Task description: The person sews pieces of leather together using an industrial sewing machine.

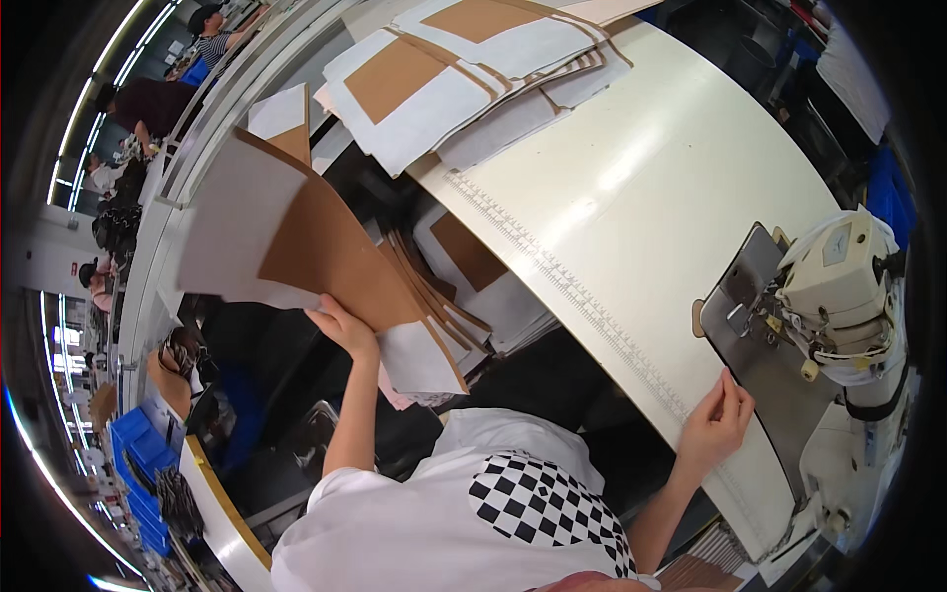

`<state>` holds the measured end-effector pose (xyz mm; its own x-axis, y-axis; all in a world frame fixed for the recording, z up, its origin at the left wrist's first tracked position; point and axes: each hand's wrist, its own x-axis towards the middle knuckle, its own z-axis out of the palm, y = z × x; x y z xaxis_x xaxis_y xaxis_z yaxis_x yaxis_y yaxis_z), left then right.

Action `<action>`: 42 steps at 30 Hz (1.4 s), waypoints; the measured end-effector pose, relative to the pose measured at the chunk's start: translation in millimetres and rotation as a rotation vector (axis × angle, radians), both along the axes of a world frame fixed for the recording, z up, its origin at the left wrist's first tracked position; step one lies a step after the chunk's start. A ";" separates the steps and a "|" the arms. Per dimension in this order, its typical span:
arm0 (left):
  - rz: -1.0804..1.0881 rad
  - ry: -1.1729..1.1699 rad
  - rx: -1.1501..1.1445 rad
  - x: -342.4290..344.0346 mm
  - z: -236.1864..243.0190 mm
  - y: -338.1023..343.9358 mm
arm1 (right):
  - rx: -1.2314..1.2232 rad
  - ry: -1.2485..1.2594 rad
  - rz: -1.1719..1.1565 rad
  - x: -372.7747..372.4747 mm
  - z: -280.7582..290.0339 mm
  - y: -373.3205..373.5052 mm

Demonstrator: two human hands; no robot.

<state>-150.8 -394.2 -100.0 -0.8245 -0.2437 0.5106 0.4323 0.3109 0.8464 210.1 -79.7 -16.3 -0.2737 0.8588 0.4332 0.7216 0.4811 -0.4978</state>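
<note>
My left hand grips the lower edge of a large, floppy sheet with brown and white areas, held up over the gap left of the cream table. Beneath and beside it lie more layered brown-and-white pieces. My right hand rests by the table's right side, at the rim of the dark metal plate of a cream sewing machine. Its fingers are pinched together; whatever they hold, if anything, is too small to make out.
Stacked brown-and-white pieces lie at the table's far end. A ruler strip runs along the table's near edge. Blue bins stand at lower left, beside a curved yellow-edged surface. Other people work beyond a white rail at left.
</note>
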 end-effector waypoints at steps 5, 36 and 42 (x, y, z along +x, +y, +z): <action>0.335 -0.394 -0.252 -0.7 -137.1 -75.3 | 0.019 0.042 0.032 -2.1 -0.7 -2.3; -0.902 0.264 -1.273 -155.7 187.2 334.2 | 0.030 0.053 -0.065 -6.7 2.3 -1.0; -0.920 0.344 -1.227 -167.7 178.5 346.9 | 0.050 0.041 -0.072 -6.8 2.8 0.9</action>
